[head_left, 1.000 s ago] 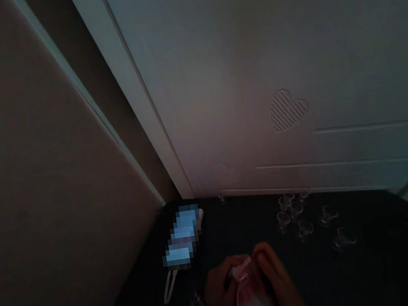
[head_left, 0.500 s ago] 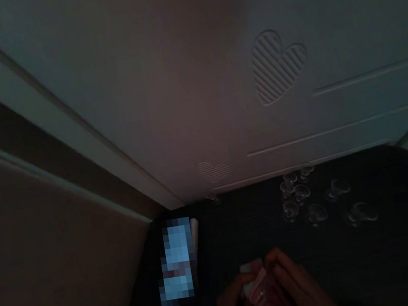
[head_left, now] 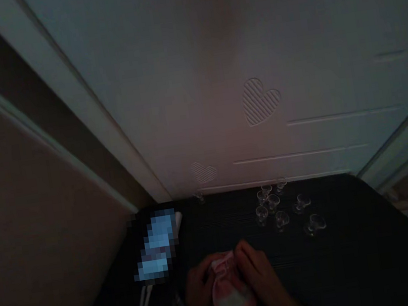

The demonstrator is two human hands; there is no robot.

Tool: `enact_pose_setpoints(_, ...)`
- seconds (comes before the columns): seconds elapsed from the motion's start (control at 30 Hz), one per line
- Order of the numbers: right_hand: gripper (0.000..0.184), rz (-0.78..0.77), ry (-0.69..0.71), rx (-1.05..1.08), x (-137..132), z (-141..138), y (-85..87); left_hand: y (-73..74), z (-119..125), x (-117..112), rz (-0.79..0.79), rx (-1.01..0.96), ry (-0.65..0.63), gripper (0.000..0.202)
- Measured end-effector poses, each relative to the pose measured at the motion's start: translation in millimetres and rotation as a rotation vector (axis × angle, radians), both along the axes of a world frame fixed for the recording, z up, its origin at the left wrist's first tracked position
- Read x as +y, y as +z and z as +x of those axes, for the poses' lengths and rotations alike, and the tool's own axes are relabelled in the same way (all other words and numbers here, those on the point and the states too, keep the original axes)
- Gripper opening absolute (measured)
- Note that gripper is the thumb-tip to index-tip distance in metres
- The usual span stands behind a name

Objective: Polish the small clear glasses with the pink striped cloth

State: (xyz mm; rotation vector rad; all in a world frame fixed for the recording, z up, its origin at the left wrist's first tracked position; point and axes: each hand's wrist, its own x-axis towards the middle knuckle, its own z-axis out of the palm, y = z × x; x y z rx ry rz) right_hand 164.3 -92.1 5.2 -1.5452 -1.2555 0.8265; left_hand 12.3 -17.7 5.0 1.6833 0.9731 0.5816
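Between my hands is a soft pink-and-white cloth piece [head_left: 230, 297] with a gathered upper edge; the dim light hides its exact kind. My left hand [head_left: 198, 286] is closed on its left edge, fingers curled around the fabric. On the other side, my right hand [head_left: 259, 273] pinches the top right corner between thumb and fingers. The lower end of the cloth runs out of the frame at the bottom.
Several small clear glass cups [head_left: 274, 203] stand on the dark table [head_left: 343, 265], one apart near the back left. A lit, blurred-out screen [head_left: 159, 244] with a white strap [head_left: 145, 304] lies left. Behind rises a white panel [head_left: 181, 100] with heart reliefs.
My view has shifted, so the table, cups and screen appear moved left and straighter. The cloth appears more upright and spread between my hands, which both still hold it.
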Motion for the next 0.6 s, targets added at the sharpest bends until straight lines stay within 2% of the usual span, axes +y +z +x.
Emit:
enact_pose_setpoints(0.17, 0.031, 0.044, -0.015, -0.107, 6, 0, -5.2, 9.0, 5, -3, 0.017, -0.111, -0.012, 0.024)
enact_pose_setpoints(0.3, 0.03, 0.093, -0.02, -0.243, 6, 2, -12.1, 6.4, 6, -5, 0.049, -0.153, -0.025, 0.029)
enact_pose_setpoints(0.4, 0.019, 0.202, -0.037, -0.408, 8, 5, -17.3, 3.9, 5, -6, 0.049, -0.142, 0.013, 0.026)
enact_pose_setpoints(0.47, 0.018, 0.209, -0.038, -0.413, 8, 6, -16.6, 3.0, 6, -7, 0.057, -0.085, 0.025, 0.024)
enact_pose_setpoints(0.6, 0.034, 0.068, -0.059, -0.245, 7, 4, -5.2, 2.9, 7, -10, 0.143, -0.012, 0.006, 0.021)
